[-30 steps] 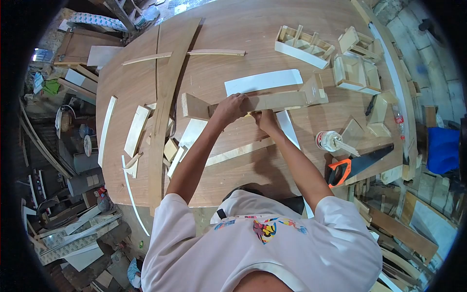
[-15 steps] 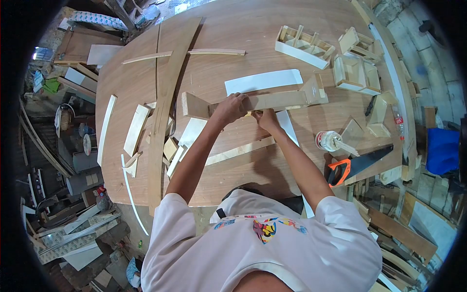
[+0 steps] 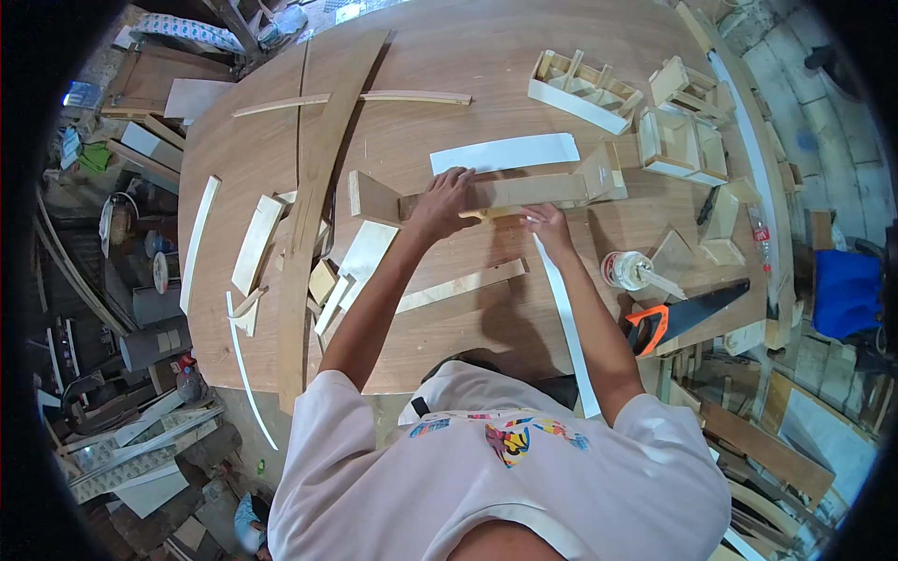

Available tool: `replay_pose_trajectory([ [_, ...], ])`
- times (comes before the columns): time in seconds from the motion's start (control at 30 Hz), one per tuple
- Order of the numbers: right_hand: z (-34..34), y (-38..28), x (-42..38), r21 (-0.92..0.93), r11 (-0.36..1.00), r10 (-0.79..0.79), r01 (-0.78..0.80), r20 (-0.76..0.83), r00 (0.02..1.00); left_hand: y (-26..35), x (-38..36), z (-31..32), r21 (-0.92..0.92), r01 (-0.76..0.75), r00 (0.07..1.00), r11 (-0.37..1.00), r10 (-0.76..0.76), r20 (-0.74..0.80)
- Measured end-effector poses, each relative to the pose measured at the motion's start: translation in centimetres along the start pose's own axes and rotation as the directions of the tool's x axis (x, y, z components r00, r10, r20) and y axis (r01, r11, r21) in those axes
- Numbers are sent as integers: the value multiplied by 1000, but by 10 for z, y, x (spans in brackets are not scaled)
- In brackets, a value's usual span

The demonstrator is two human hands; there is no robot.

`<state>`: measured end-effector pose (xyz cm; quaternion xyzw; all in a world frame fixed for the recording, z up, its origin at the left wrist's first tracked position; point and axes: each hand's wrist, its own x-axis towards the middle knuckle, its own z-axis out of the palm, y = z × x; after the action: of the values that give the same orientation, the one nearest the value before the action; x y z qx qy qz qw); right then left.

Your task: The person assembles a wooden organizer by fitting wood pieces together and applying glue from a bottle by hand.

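A U-shaped wooden frame (image 3: 524,193) lies across the table, with upright end boards at its left and right. My left hand (image 3: 441,206) is closed over the frame's long board, left of its middle, thumb on the near side. Along the near edge, the fingers of my right hand (image 3: 550,227) are pinched against the board, farther right. A pale yellowish edge shows between the two hands. Just beyond the frame lies a white strip (image 3: 505,153); another long white strip (image 3: 568,327) passes under my right forearm.
A handsaw (image 3: 692,316) and a jar of white paste (image 3: 625,270) with a stick sit at right. Small compartment boxes (image 3: 585,92) stand at the far right. A long plank (image 3: 318,215) crosses the left side, among wood offcuts (image 3: 260,245). A loose wooden strip (image 3: 463,286) lies nearer me.
My right hand has moved rightward along the frame's near edge, away from my left hand. My left hand's fingers have shifted slightly on the board. The frame stays in place.
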<state>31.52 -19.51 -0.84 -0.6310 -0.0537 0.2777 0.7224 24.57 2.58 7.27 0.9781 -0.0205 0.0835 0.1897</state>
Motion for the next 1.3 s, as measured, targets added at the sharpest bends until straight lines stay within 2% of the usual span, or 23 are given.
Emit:
replay_pose_trajectory([
  [0.03, -5, -3, -3, -55, 998, 9, -9, 1, 1000, 11, 0, -11, 0, 1, 1000, 1000, -1, -3],
  [0.1, -15, -7, -13, -86, 996, 25, -21, 47, 999, 36, -10, -30, -166, -9, 997, 986, -3, -71],
  [0.17, -25, -18, -27, -116, 993, 43, -32, 93, 995, 47, -41, -25, -224, -64, 987, 973, 28, -160],
  [0.23, -34, -42, -47, -329, 923, 232, -198, 69, 970, 51, -79, -19, -325, 18, 989, 946, -64, -132],
  [0.3, -50, -44, -57, -341, 919, 225, -197, 44, 973, 36, -118, -5, -449, 233, 945, 863, -310, -106],
  [0.37, -74, -34, -62, -476, 875, 65, -85, -58, 996, 12, -147, 10, -586, 490, 770, 645, -635, -55],
  [0.4, -87, -24, -60, -480, 873, 69, -88, -57, 996, 4, -153, 8, -621, 522, 698, 585, -711, -82],
  [0.43, -100, -11, -52, -499, 866, -55, -18, -132, 990, -6, -156, 7, -656, 547, 618, 519, -780, -101],
  [0.47, -110, -5, -44, -524, 850, -179, 49, -200, 963, -18, -159, 8, -643, 543, 619, 541, -775, -130],
  [0.5, -116, -6, -36, -520, 853, -180, 33, -235, 955, -30, -161, 11, -628, 539, 619, 562, -770, -158],
  [0.57, -109, -17, -31, -517, 856, -180, 17, -266, 947, -47, -155, 15, -675, 399, 709, 621, -675, -203],
  [0.63, -79, -58, -38, -646, 734, -459, 209, -246, 854, -52, -140, 5, -662, 400, 751, 634, -641, -160],
  [0.7, -59, -81, -38, -597, 780, -408, 186, -261, 875, -55, -124, 1, -679, 394, 735, 620, -656, -173],
  [0.77, -53, -91, -31, -546, 822, -361, 165, -274, 891, -55, -109, -12, -634, 431, 819, 642, -573, -24],
  [0.83, -55, -92, -20, -518, 850, -238, 102, -205, 949, -62, -100, -4, -658, 374, 836, 654, -545, -67],
  [0.9, -58, -89, -10, -481, 871, -205, 97, -177, 963, -60, -93, -2, -783, 379, 776, 492, -631, -21],
  [0.97, -62, -85, -2, -444, 892, -171, 91, -145, 974, -59, -89, 1, -783, 384, 754, 490, -656, -41],
  [1.03, -59, -86, 0, -550, 835, -185, 15, -254, 949, -62, -88, 6, -781, 391, 729, 486, -682, -59],
  [1.07, -60, -88, 1, -551, 835, -188, 17, -255, 948, -65, -89, 8, -754, 439, 705, 488, -708, -47],
  [1.1, -62, -88, 2, -633, 774, -212, -1, -261, 942, -65, -90, 8, -725, 488, 678, 486, -734, -36],
  [1.13, -63, -88, 4, -708, 706, -236, -21, -264, 935, -64, -90, 8, -725, 487, 679, 487, -733, -36],
  [1.2, -68, -84, 8, -725, 687, -220, -47, -269, 938, -60, -92, 7, -669, 455, 714, 588, -690, -121],
  [1.3, -81, -81, 19, -781, 619, -190, -78, -246, 951, -54, -93, 2, -633, 446, 737, 632, -661, -142],
])
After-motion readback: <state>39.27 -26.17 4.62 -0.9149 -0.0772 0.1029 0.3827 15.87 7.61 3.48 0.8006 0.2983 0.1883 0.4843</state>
